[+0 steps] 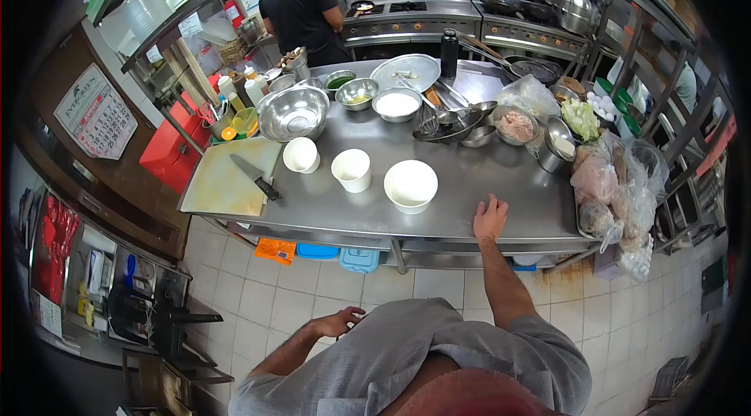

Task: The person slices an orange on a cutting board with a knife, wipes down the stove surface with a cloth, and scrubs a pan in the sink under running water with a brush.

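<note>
On the front part of the steel table, my right hand (490, 219) rests with its fingers apart and nothing in it. My left hand (339, 323) hangs beside my body, off the table, its fingers loosely spread and holding nothing. Three white containers stand in a row: a small one (301, 156), a middle one (351, 170) and a larger one (411, 186), which is the nearest of them to my right hand. A black-handled knife (255, 177) lies across the cutting board (227, 195) at the left.
Behind the containers stand a large steel bowl (293, 112), a bowl of white powder (397, 104), a dark strainer (447, 126) and a bowl of raw meat (517, 126). Plastic bags (618, 181) fill the right end. Another person (300, 9) faces the stove (411, 13).
</note>
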A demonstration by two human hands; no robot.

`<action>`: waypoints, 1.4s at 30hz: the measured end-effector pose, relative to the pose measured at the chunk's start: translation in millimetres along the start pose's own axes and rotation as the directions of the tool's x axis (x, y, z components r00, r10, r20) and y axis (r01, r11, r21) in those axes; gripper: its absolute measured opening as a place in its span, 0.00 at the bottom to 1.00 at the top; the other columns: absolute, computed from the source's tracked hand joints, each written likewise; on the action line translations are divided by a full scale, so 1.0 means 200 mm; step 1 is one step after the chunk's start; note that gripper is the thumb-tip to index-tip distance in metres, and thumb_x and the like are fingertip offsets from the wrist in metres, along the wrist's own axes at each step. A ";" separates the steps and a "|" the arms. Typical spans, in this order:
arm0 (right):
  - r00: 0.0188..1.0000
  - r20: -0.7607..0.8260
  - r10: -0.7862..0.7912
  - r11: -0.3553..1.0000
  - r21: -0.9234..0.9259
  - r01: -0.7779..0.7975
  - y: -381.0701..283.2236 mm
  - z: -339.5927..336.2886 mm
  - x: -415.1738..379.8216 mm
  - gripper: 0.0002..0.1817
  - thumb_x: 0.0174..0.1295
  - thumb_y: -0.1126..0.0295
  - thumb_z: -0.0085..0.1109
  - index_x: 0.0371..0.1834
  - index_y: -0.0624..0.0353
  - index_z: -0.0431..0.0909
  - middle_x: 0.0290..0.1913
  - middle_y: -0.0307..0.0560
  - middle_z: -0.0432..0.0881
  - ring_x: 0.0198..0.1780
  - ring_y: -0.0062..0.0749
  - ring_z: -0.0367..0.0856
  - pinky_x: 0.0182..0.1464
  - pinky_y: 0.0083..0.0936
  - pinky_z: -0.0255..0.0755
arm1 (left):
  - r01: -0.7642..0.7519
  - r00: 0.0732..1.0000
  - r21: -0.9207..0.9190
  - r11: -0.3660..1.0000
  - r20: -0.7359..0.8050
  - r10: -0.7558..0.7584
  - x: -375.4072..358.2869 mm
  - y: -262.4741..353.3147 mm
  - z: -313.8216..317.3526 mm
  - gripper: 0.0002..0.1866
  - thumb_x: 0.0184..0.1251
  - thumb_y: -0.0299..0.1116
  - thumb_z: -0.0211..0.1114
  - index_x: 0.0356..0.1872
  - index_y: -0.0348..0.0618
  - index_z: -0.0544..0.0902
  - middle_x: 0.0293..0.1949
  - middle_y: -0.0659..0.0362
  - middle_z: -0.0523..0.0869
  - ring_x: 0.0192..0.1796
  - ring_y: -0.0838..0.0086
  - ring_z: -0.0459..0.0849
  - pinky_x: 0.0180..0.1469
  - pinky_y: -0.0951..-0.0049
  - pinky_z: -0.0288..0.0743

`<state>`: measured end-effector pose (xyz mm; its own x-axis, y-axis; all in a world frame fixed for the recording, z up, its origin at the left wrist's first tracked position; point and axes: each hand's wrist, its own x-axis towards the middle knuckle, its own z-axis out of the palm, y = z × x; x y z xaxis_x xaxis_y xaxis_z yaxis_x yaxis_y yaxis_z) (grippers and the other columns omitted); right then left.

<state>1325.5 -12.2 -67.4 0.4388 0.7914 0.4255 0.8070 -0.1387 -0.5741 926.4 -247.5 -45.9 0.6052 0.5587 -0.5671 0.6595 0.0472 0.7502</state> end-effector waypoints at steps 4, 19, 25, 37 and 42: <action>1.000 0.024 0.005 1.000 -0.007 -0.005 -0.01 -0.01 0.00 0.20 0.56 0.65 0.55 0.52 0.54 0.69 0.46 0.54 0.67 0.47 0.49 0.68 0.48 0.39 0.64 | 0.032 0.999 -0.085 0.996 0.007 -0.032 -0.11 0.17 -0.04 0.25 0.45 0.23 0.59 0.50 0.48 0.78 0.60 0.55 0.64 0.62 0.61 0.63 0.60 0.63 0.65; 1.000 -0.015 -0.007 0.999 -0.031 0.007 -0.02 -0.01 -0.01 0.19 0.57 0.65 0.55 0.52 0.53 0.69 0.45 0.53 0.67 0.46 0.47 0.69 0.46 0.40 0.64 | -0.185 0.980 -0.064 0.981 -0.087 0.179 0.02 -0.29 0.06 0.23 0.48 0.22 0.60 0.50 0.49 0.79 0.64 0.54 0.56 0.63 0.59 0.61 0.61 0.63 0.65; 0.999 0.005 0.045 0.999 0.023 -0.045 -0.01 0.00 -0.01 0.19 0.55 0.66 0.55 0.51 0.53 0.69 0.44 0.53 0.68 0.45 0.48 0.70 0.45 0.39 0.65 | 0.113 0.983 -0.247 0.962 -0.111 -0.144 -0.11 0.07 -0.02 0.22 0.46 0.26 0.62 0.48 0.44 0.78 0.55 0.51 0.70 0.60 0.58 0.67 0.59 0.64 0.65; 1.000 -0.022 0.009 1.000 -0.016 -0.010 -0.01 0.01 -0.01 0.19 0.56 0.65 0.54 0.52 0.53 0.69 0.45 0.52 0.68 0.47 0.45 0.68 0.48 0.38 0.63 | -0.042 0.890 -0.532 0.846 -0.405 -0.211 0.02 -0.32 -0.04 0.16 0.46 0.19 0.55 0.39 0.41 0.81 0.45 0.55 0.75 0.48 0.69 0.75 0.46 0.67 0.73; 1.000 0.009 0.024 1.000 -0.011 -0.023 -0.04 -0.02 -0.01 0.19 0.56 0.66 0.54 0.52 0.53 0.69 0.44 0.52 0.68 0.47 0.46 0.68 0.47 0.39 0.63 | 0.118 0.704 -0.719 0.685 -0.426 -0.568 0.15 -0.59 0.10 0.14 0.50 0.30 0.59 0.40 0.48 0.82 0.34 0.61 0.82 0.36 0.76 0.74 0.35 0.69 0.70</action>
<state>1319.5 -15.0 -59.6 0.4541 0.7932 0.4056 0.8007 -0.1638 -0.5762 875.6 -251.9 -158.0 -0.1381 0.7191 -0.6810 0.2026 0.6936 0.6913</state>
